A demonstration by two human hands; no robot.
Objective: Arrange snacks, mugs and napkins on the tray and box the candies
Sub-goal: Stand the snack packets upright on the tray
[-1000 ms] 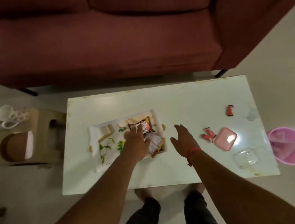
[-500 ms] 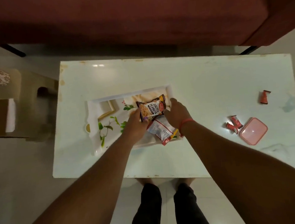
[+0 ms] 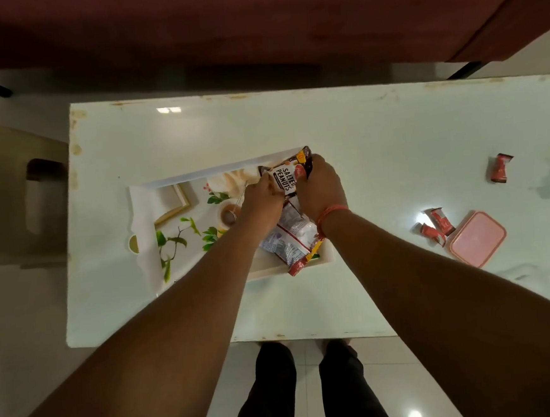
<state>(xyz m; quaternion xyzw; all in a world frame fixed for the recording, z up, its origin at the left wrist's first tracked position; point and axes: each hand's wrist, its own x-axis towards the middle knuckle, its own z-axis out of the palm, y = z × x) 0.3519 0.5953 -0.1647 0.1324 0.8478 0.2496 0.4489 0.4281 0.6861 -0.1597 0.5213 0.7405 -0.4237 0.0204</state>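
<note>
Dark "Salted Peanuts" packet (image 3: 289, 177) between both hands, over tray (image 3: 146, 218)

Left hand (image 3: 261, 198), right hand (image 3: 319, 188) grip peanut packet (image 3: 286, 177) over tray (image 3: 167, 200).

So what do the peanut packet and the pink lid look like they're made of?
Peanut packet: likely thin printed plastic film, glossy, since it crinkles in both hands. Pink lid: seemingly rigid moulded plastic, smooth and slightly shiny, with rounded corners and a raised rim.

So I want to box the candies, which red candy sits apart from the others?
The lone candy near the table's far right edge lies by itself; the other two candies sit together beside the pink lid.
</note>
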